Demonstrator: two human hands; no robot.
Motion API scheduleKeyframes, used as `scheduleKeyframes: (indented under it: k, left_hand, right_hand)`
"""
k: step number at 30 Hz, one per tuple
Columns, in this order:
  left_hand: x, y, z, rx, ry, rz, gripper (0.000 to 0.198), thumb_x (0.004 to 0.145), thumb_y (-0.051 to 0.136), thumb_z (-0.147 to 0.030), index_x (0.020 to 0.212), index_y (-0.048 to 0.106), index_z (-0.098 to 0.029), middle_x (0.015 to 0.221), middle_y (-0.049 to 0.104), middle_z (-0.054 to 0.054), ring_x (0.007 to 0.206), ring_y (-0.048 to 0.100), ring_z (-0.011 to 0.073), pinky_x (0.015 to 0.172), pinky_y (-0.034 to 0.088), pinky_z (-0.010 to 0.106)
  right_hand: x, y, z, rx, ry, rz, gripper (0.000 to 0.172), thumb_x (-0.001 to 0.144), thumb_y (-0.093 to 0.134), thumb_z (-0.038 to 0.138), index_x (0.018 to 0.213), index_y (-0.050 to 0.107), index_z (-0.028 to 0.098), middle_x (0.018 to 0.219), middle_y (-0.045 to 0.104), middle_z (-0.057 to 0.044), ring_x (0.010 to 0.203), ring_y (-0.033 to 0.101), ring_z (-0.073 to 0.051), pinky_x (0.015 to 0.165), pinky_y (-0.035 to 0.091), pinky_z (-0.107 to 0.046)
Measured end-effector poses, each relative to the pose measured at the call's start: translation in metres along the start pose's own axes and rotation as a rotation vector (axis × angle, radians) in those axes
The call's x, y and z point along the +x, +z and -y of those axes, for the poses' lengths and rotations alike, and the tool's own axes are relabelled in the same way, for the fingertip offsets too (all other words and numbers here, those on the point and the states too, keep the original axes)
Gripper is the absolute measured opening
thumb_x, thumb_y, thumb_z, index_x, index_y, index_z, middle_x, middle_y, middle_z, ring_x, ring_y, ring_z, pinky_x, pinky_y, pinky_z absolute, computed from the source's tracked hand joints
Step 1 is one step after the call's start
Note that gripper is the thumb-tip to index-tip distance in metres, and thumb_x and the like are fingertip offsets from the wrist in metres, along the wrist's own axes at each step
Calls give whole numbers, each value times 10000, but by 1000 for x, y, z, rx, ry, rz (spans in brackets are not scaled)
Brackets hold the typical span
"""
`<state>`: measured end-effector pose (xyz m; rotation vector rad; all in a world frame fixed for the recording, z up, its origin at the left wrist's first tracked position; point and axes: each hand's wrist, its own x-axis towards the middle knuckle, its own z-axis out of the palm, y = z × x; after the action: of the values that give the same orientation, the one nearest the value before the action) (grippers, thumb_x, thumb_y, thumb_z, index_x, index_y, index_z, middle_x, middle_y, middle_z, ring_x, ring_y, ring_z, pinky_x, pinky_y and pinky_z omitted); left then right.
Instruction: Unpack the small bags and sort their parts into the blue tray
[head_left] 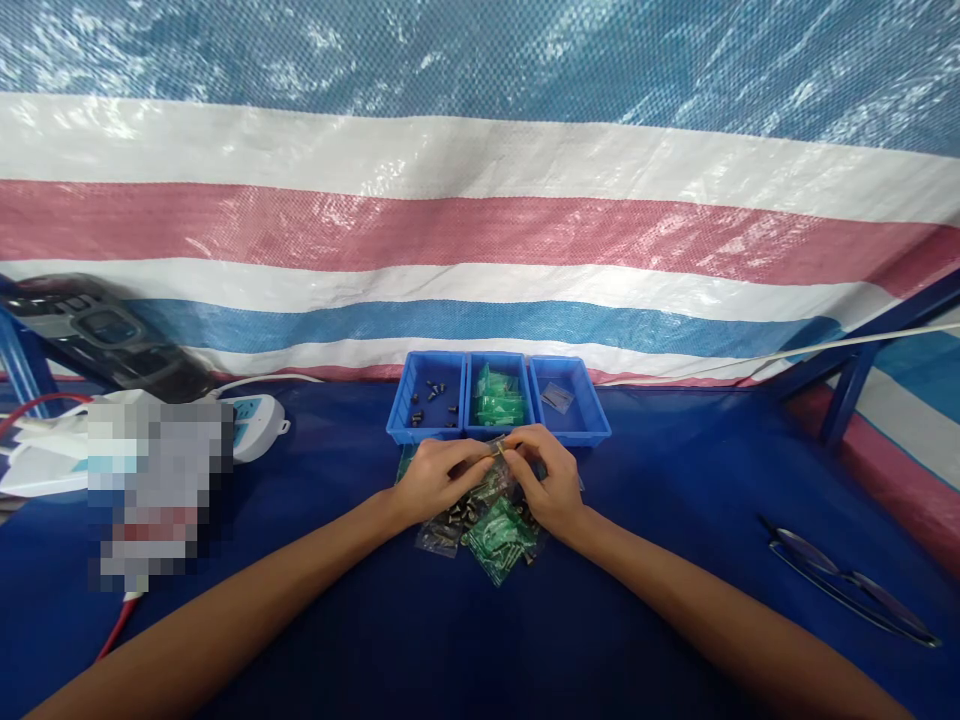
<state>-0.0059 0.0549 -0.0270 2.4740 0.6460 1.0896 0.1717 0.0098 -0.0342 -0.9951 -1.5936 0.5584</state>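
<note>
Fingers [466,453], two sets: left hand [427,475] and right hand [556,475], both pinched narrow on one small packet [496,446], seemingly clear; too small to be certain. Packet: between the fingertips, just nearside of the middle bin [514,362], neither hand clearly nearer; long axis unreadable. Screws [456,515], green bag [499,535]: farther nearside of that bin.

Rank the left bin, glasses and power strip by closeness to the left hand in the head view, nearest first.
From the left hand:
1. Left bin: just beyond the hand.
2. Power strip: off to the left.
3. Glasses: far over on the right, past the right arm.
</note>
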Motion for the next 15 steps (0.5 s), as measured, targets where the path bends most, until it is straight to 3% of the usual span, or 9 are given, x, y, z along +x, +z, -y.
scheduleKeyframes:
  k: [9,15]
  left_hand:
    - [1,0,-1,26,7,42,148,894,481,-215,859,607,-146,588,565,-9,471,479,82,479,347,204]
    - [1,0,-1,0,14,46,132,887,495,-198,858,610,-141,585,562,-10,472,476,77,480,347,199]
  right_hand:
    - [1,-1,1,-84,-112,17,134,881,487,199,942,606,213,902,584,-69,689,567,-144,612,492,-292]
    - [3,-1,4,-71,-92,62,124,886,483,222,934,593,193,908,559,-72,657,555,-130,598,493,-281]
